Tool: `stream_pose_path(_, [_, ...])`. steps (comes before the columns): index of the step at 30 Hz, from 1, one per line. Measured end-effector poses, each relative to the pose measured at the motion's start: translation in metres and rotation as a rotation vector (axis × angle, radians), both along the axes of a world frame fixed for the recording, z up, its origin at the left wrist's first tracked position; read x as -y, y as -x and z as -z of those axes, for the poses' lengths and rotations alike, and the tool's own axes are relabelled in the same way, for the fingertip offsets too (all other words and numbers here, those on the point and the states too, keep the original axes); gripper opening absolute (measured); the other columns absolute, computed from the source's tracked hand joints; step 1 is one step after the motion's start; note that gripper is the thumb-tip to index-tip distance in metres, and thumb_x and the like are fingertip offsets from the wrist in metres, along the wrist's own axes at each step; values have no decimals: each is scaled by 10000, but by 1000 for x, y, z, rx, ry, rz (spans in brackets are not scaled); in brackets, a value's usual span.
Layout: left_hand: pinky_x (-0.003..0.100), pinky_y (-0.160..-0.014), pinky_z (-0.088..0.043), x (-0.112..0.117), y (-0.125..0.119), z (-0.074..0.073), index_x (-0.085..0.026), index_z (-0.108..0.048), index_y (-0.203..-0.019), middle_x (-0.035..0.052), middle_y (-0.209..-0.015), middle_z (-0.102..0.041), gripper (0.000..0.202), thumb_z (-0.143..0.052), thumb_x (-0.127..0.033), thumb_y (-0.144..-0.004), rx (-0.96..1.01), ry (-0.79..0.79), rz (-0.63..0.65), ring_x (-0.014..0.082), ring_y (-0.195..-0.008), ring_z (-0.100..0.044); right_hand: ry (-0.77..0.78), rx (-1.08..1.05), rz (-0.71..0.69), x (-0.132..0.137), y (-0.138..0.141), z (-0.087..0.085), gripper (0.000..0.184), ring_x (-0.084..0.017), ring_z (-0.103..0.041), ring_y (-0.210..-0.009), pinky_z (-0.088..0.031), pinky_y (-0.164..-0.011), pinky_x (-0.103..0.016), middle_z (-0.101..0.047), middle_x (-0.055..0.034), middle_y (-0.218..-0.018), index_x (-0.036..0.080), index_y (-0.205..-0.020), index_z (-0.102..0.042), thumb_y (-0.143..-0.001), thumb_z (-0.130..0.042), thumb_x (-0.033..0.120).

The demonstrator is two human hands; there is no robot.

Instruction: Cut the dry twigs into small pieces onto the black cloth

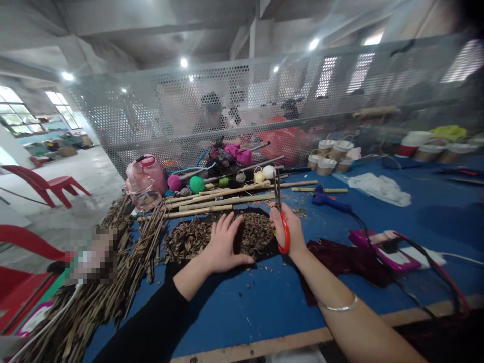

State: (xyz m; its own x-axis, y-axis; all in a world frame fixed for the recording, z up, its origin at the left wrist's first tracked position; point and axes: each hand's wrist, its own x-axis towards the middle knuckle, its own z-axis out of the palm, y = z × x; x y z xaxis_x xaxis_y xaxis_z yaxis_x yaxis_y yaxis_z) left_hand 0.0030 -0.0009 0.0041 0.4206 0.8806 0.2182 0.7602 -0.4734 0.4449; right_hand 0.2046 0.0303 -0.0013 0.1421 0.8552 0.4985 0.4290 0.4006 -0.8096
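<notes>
Mid-table: left hand [224, 245] spread flat, palm down, pressing on heap of brown bark chips [196, 234] over dark cloth [264, 249]. Right hand [289, 229] closed round red-handled scissors [282, 222], blades upright and together, just beside the heap. Blue glue gun [328, 199] toward far edge. Bundle of twigs [113, 282] cut off at left edge. Blurred patch [93, 257] there, unreadable.

Left hand [223, 244] flat on the bark chips [189, 237] — right hand [289, 232] grips red-handled scissors [280, 217].
</notes>
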Motion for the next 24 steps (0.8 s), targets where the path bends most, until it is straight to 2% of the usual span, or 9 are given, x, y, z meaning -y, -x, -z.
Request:
stream_pose_path(2, [619,-1036,-39,5,-1,6,-237,-69,-1435,142,-1510,-38,1125,-655,-632,-559,-114,66,4,376,-1361,24,-2,-5,2,0,0,0,382,-129,-502,-507,-439,-520,-247,-534,10,-607,189,-997,-551,-858,-403,513])
stream_pose_path(4, [625,-1030,-33,1,-5,12,-234,-14,-1436,139,-1511,15,1132,-655,-607,-580,-162,73,-45,375,-1359,56,-5,-15,5,-1,0,0,388,-132,-506,-510,-441,-520,-249,-538,9,-611,190,-1000,-548,-857,-400,519])
stream_pose_path(9, [630,-1026,-86,-12,-13,14,-239,-48,-1432,138,-1511,-39,1001,-643,-493,-667,-156,44,-144,358,-1366,-4,0,-19,18,-2,-2,1,397,-129,-505,-497,-436,-509,-243,-536,12,-605,192,-1029,-554,-856,-409,518])
stream_pose_path(11, [635,-1025,-78,-11,-16,11,-241,-32,-1433,139,-1510,-48,1016,-628,-533,-664,-139,57,-109,359,-1366,-8,6,-19,36,-2,-3,0,397,-127,-505,-495,-434,-507,-239,-537,14,-604,195,-1049,-556,-856,-413,512])
stream_pose_path(14, [658,-1012,-22,-7,-22,11,-243,-7,-1435,131,-1512,-14,1141,-629,-650,-569,-135,56,-34,378,-1360,36,10,-16,76,-2,-3,0,388,-124,-501,-483,-431,-499,-238,-539,16,-593,193,-1021,-563,-857,-411,511])
stream_pose_path(16, [665,-1007,-16,-8,-27,13,-239,-22,-1435,125,-1513,9,1169,-652,-647,-539,-137,49,-55,390,-1356,47,10,-22,95,-3,-4,0,383,-121,-492,-470,-427,-489,-237,-541,16,-591,192,-995,-562,-858,-406,514])
stream_pose_path(20, [606,-1041,-120,-14,-37,17,-203,-62,-1436,141,-1511,-11,1093,-673,-547,-598,-74,72,-120,382,-1360,1,17,-39,106,-4,-5,2,382,-117,-484,-466,-426,-480,-233,-538,20,-596,197,-996,-557,-858,-403,518])
stream_pose_path(24, [599,-1055,-95,-8,-34,13,-203,-149,-1426,136,-1509,-66,985,-616,-584,-648,12,5,-122,365,-1364,27,25,-26,81,-3,-4,1,386,-124,-487,-473,-433,-487,-239,-546,16,-593,192,-986,-559,-855,-406,521])
